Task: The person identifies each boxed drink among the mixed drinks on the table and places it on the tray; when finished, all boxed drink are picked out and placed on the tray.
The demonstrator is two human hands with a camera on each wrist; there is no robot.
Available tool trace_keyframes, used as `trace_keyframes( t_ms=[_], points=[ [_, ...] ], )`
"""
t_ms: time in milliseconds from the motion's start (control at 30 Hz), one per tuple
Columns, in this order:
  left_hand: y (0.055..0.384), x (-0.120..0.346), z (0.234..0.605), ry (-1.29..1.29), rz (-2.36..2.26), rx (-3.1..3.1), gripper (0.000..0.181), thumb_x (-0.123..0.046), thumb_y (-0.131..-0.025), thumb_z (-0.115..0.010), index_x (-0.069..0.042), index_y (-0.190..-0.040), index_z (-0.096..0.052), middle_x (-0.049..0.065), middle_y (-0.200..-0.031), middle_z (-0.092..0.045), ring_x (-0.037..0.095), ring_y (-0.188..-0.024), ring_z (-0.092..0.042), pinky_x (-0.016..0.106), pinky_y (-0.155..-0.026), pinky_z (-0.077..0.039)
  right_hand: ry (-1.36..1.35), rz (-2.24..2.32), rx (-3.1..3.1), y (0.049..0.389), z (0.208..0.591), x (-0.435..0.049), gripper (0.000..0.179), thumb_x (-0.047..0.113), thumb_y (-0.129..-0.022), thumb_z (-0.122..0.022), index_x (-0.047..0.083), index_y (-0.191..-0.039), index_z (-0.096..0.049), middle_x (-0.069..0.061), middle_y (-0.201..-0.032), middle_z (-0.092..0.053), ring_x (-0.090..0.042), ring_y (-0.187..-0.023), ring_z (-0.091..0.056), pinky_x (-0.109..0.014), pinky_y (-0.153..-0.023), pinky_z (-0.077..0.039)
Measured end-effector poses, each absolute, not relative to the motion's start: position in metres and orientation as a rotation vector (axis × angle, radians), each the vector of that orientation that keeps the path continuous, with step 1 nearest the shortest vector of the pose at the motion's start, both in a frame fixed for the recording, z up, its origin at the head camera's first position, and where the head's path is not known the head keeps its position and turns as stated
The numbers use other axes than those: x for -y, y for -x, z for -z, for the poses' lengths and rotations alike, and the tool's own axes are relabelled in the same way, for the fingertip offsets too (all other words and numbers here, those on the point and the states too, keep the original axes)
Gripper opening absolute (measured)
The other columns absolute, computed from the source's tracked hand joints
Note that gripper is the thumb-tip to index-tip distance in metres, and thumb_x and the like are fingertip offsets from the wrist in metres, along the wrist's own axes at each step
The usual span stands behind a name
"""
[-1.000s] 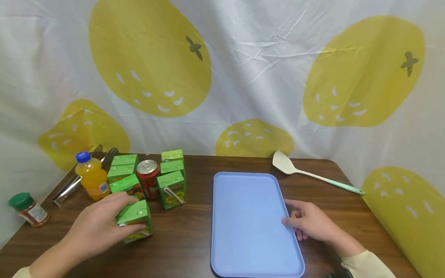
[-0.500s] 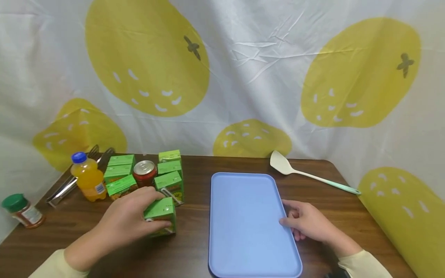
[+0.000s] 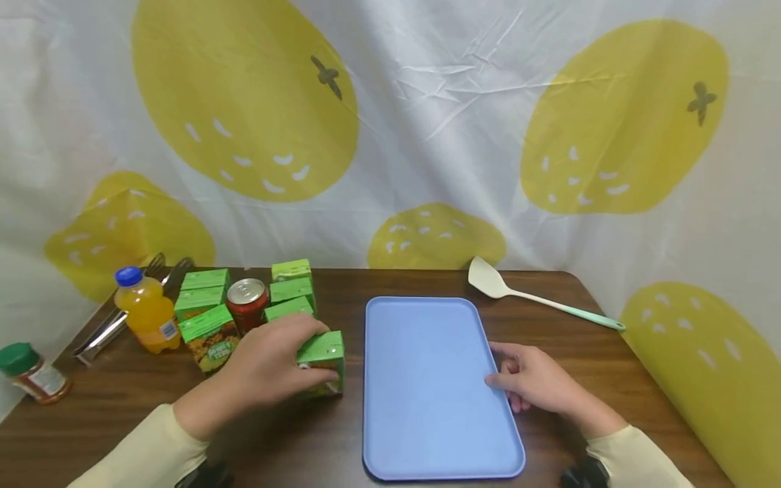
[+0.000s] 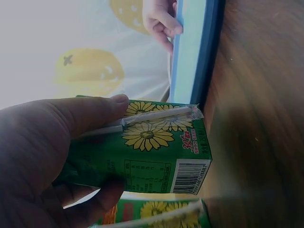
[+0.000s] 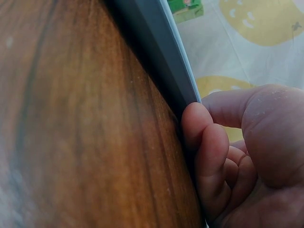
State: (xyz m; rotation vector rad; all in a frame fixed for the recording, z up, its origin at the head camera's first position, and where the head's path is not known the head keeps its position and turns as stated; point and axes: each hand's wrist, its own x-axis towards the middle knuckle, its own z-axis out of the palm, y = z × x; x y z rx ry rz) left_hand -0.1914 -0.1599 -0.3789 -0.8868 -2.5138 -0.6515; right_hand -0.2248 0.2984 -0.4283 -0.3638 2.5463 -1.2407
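Note:
My left hand [image 3: 268, 359] grips a green drink carton [image 3: 323, 349] by its sides, thumb on the near face. Yellow daisies, a barcode and a wrapped straw show on that carton [image 4: 147, 156] in the left wrist view. It is just left of a blue rectangular tray [image 3: 439, 386]. On the tray's right edge, my right hand [image 3: 533, 376] pinches the rim between thumb and fingers. From the right wrist, the fingers of that hand [image 5: 266, 142] are seen under the tray's dark underside [image 5: 156, 52]. Whether the carton touches the table is hard to tell.
Behind my left hand stand several more green cartons [image 3: 204, 279] around a red can [image 3: 247, 305]. An orange juice bottle [image 3: 146, 312], metal tongs [image 3: 100, 339] and a green-lidded spice jar [image 3: 33, 373] are at the far left. A spatula [image 3: 537, 298] lies at the back right.
My left hand has carried the carton rightward, from beside the other cartons to near the tray. My right hand keeps its pinch on the tray rim. The head view has shifted slightly.

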Motion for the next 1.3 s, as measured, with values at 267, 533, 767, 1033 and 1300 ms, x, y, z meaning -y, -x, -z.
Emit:
trace_keyframes(
  t_ms=[267, 533, 767, 1033, 1300],
  points=[
    [0.216, 0.128, 0.369, 0.969, 0.686, 2.561, 0.051, -0.037, -0.078, -0.104, -0.015, -0.113, -0.075, -0.01, -0.097, -0.066, 0.01, -0.087, -0.061, 0.034, -0.075, -0.057, 0.364, 1.219, -2.56, 0.226, 0.427, -0.298, 0.081, 0.018, -0.098, -0.085, -0.016, -0.159, -0.044, -0.007, -0.067, -0.064, -0.026, -0.05, -0.064, -0.034, -0.046, -0.051],
    [0.24, 0.084, 0.359, 1.015, 0.709, 2.573, 0.048, -0.037, -0.08, -0.102, -0.015, -0.113, -0.075, -0.007, -0.1, -0.069, 0.013, -0.089, -0.064, 0.035, -0.074, -0.057, 0.364, 1.22, -2.557, 0.225, 0.427, -0.299, 0.081, 0.017, -0.098, -0.085, -0.016, -0.159, -0.044, -0.007, -0.067, -0.064, -0.026, -0.05, -0.064, -0.034, -0.046, -0.051],
    [0.264, 0.052, 0.363, 1.013, 0.677, 2.627, 0.046, -0.041, -0.083, -0.099, -0.017, -0.116, -0.076, -0.008, -0.102, -0.07, 0.012, -0.09, -0.064, 0.035, -0.071, -0.056, 0.37, 1.23, -2.555, 0.227, 0.429, -0.299, 0.082, 0.017, -0.098, -0.085, -0.016, -0.16, -0.044, -0.007, -0.067, -0.064, -0.027, -0.05, -0.064, -0.034, -0.046, -0.052],
    [0.282, 0.02, 0.366, 1.006, 0.699, 2.696, 0.048, -0.045, -0.087, -0.095, -0.016, -0.121, -0.076, -0.006, -0.104, -0.07, 0.012, -0.09, -0.064, 0.036, -0.072, -0.055, 0.35, 1.22, -2.553, 0.226, 0.427, -0.299, 0.082, 0.017, -0.098, -0.085, -0.016, -0.16, -0.044, -0.007, -0.067, -0.064, -0.026, -0.05, -0.064, -0.034, -0.046, -0.052],
    [0.296, -0.002, 0.368, 0.957, 0.742, 2.734, 0.052, -0.047, -0.088, -0.094, -0.016, -0.126, -0.076, -0.006, -0.106, -0.071, 0.011, -0.09, -0.064, 0.033, -0.076, -0.056, 0.366, 1.212, -2.553, 0.227, 0.428, -0.299, 0.082, 0.018, -0.098, -0.085, -0.016, -0.16, -0.043, -0.007, -0.068, -0.065, -0.025, -0.05, -0.064, -0.033, -0.046, -0.052]
  ],
)
